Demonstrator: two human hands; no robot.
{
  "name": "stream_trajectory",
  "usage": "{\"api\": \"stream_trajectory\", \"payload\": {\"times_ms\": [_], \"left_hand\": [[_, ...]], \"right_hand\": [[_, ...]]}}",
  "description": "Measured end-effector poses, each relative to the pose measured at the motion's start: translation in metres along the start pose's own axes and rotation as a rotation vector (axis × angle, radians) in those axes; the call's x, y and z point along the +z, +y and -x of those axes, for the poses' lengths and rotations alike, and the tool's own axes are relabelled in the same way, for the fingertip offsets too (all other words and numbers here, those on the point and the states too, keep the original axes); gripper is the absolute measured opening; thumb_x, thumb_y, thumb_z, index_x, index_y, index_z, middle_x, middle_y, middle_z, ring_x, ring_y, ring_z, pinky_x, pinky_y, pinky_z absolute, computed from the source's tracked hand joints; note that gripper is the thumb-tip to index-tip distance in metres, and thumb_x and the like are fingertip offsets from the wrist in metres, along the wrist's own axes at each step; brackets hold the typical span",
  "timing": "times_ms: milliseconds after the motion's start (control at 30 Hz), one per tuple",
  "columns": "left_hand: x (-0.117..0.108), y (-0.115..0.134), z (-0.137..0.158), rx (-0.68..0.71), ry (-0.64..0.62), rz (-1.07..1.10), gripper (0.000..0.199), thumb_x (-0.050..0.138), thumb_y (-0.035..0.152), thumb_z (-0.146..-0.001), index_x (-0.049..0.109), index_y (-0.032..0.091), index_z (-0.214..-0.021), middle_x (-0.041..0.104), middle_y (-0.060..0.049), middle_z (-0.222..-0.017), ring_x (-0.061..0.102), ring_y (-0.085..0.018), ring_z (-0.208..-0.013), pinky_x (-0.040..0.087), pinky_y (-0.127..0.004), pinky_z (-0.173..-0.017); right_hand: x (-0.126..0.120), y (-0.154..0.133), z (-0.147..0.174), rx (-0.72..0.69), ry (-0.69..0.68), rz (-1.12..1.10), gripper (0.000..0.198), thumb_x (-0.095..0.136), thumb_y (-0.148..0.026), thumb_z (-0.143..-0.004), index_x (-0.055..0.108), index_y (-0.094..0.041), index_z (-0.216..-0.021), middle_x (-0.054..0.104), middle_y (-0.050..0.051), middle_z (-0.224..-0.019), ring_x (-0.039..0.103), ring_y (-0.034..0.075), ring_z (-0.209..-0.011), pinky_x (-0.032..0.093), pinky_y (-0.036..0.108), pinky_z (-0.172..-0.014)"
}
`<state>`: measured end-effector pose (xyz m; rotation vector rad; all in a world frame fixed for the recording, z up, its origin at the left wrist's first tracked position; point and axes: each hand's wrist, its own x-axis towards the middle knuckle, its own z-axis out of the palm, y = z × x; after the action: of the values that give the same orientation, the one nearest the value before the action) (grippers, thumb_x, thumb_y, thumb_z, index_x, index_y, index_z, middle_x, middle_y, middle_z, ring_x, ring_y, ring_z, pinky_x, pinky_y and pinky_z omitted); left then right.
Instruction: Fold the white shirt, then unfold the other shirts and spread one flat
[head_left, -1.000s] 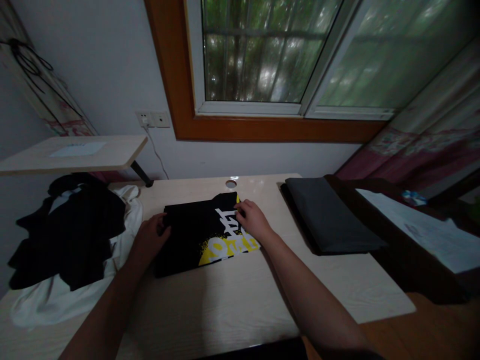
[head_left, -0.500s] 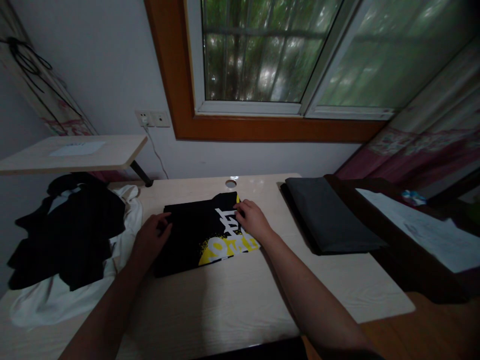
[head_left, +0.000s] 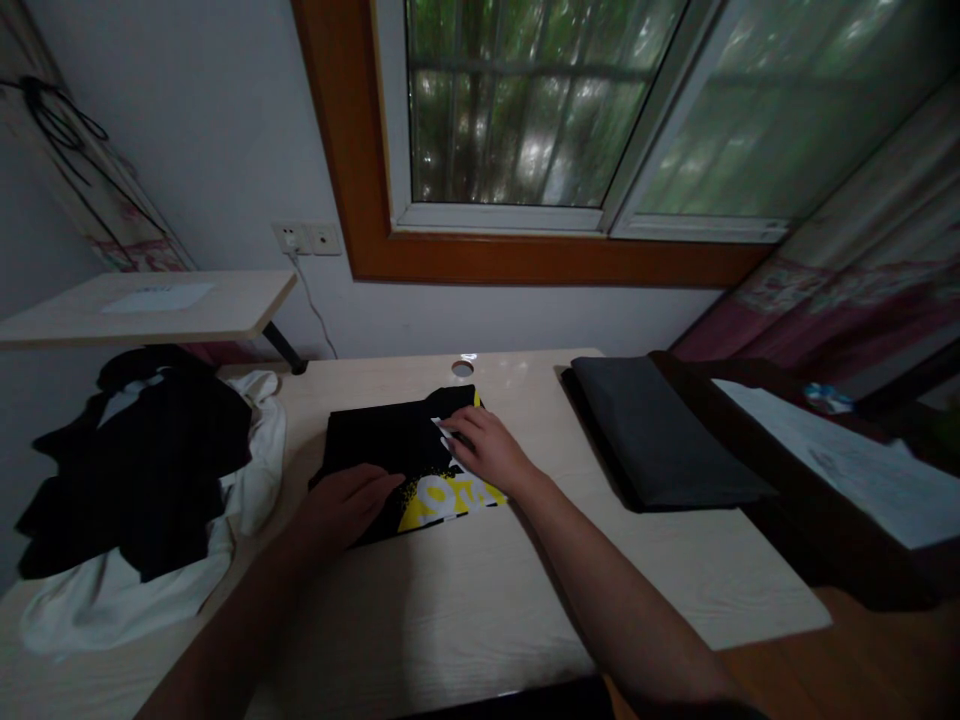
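Printed garment: I find the black printed garment (head_left: pixel 375 435) mid-table, lying flat in a compact, roughly rectangular shape.
Left hand: my left hand (head_left: pixel 345 505) rests palm-down over the garment's near left part, fingers extended and side by side, clamped on nothing that I can see.
Right hand: my right hand (head_left: pixel 487 445) lies across the print, fingers loosely extended, thumb apart from them.
Done: I judge the garment's main folds complete; the grey folded cloth (head_left: pixel 652 430) at right also looks finished.
Left over: I judge flattening to be in hand; the black clothing heap (head_left: pixel 150 470) on the white cloth (head_left: pixel 82 610) remains loose.
Edges: the garment sits well inside the table (head_left: pixel 480 620); the grey cloth appears to cross its right edge.
Room: I note tabletop showing in front of the garment and between it and the grey cloth; leftward, the white cloth narrows the gap.
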<state>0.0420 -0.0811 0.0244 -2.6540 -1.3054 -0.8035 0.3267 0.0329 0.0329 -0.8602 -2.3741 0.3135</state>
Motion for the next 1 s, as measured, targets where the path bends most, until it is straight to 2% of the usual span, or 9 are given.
{"api": "stream_trajectory", "payload": {"times_ms": [133, 233, 367, 500, 567, 667, 767, 867, 1000], "left_hand": [[-0.008, 0.017, -0.006, 0.08, -0.08, 0.035, 0.036, 0.047, 0.018, -0.098, 0.06, 0.027, -0.132, 0.07, -0.008, -0.113, 0.069, -0.018, -0.098, 0.057, -0.03, -0.083], [-0.014, 0.033, -0.014, 0.076, -0.135, 0.126, 0.033, 0.046, 0.021, -0.1, 0.062, 0.028, -0.127, 0.072, -0.005, -0.112, 0.069, -0.018, -0.099, 0.057, -0.031, -0.086], [-0.013, 0.047, -0.023, 0.012, -0.226, 0.304, 0.027, 0.044, 0.026, -0.102, 0.066, 0.029, -0.117, 0.074, -0.001, -0.106, 0.07, -0.015, -0.093, 0.056, -0.027, -0.085], [-0.011, 0.04, -0.019, 0.04, -0.044, 0.275, 0.029, 0.049, 0.023, -0.098, 0.063, 0.027, -0.123, 0.073, -0.005, -0.111, 0.069, -0.017, -0.101, 0.056, -0.029, -0.088], [-0.011, 0.029, -0.014, -0.033, 0.051, 0.268, 0.032, 0.05, 0.021, -0.097, 0.06, 0.025, -0.128, 0.07, -0.008, -0.117, 0.067, -0.018, -0.107, 0.055, -0.032, -0.092], [-0.012, 0.01, -0.01, -0.248, 0.115, 0.259, 0.031, 0.044, 0.025, -0.1, 0.058, 0.023, -0.127, 0.067, -0.009, -0.121, 0.064, -0.02, -0.111, 0.053, -0.036, -0.097], [-0.013, -0.005, -0.011, -0.41, 0.115, 0.241, 0.031, 0.038, 0.031, -0.102, 0.061, 0.022, -0.121, 0.066, -0.008, -0.121, 0.062, -0.021, -0.113, 0.05, -0.04, -0.102], [-0.012, -0.014, -0.013, -0.504, 0.07, 0.233, 0.036, 0.035, 0.036, -0.103, 0.063, 0.021, -0.118, 0.068, -0.007, -0.119, 0.062, -0.022, -0.113, 0.048, -0.043, -0.104], [-0.007, -0.019, -0.011, -0.547, 0.032, 0.199, 0.039, 0.033, 0.038, -0.104, 0.063, 0.021, -0.119, 0.068, -0.007, -0.12, 0.062, -0.023, -0.114, 0.047, -0.044, -0.105]], "right_hand": [[0.005, -0.017, -0.004, -0.103, -0.077, -0.046, 0.052, 0.061, -0.02, -0.092, 0.051, -0.027, -0.142, 0.056, 0.01, -0.138, 0.054, 0.025, -0.122, 0.045, 0.044, -0.103], [0.01, -0.027, -0.006, -0.169, -0.151, -0.066, 0.062, 0.063, -0.018, -0.088, 0.047, -0.031, -0.146, 0.049, 0.009, -0.148, 0.049, 0.026, -0.131, 0.044, 0.046, -0.106], [0.015, -0.028, -0.006, -0.224, -0.206, -0.072, 0.046, 0.062, -0.009, -0.082, 0.065, -0.028, -0.124, 0.052, 0.007, -0.146, 0.052, 0.025, -0.128, 0.043, 0.047, -0.107], [0.013, -0.024, -0.005, -0.228, -0.173, -0.163, 0.035, 0.057, -0.006, -0.079, 0.067, -0.023, -0.108, 0.067, 0.007, -0.123, 0.059, 0.023, -0.113, 0.047, 0.041, -0.101], [0.01, -0.024, -0.005, -0.213, -0.143, -0.21, 0.033, 0.055, -0.009, -0.078, 0.064, -0.022, -0.107, 0.068, 0.007, -0.116, 0.061, 0.022, -0.108, 0.049, 0.04, -0.097], [0.003, -0.025, -0.004, -0.173, -0.069, -0.257, 0.025, 0.054, -0.014, -0.078, 0.061, -0.023, -0.1, 0.068, 0.008, -0.108, 0.062, 0.023, -0.1, 0.05, 0.039, -0.091], [-0.003, -0.025, -0.001, -0.126, 0.078, -0.312, 0.013, 0.051, -0.019, -0.079, 0.057, -0.024, -0.09, 0.067, 0.007, -0.097, 0.062, 0.022, -0.092, 0.05, 0.038, -0.086], [-0.006, -0.021, 0.005, -0.024, 0.289, -0.368, 0.006, 0.046, -0.024, -0.08, 0.052, -0.024, -0.082, 0.064, 0.006, -0.087, 0.061, 0.022, -0.084, 0.049, 0.037, -0.08], [-0.006, -0.014, 0.012, 0.222, 0.533, -0.356, 0.013, 0.039, -0.032, -0.083, 0.048, -0.024, -0.078, 0.059, 0.007, -0.083, 0.059, 0.022, -0.08, 0.048, 0.037, -0.075]]}}
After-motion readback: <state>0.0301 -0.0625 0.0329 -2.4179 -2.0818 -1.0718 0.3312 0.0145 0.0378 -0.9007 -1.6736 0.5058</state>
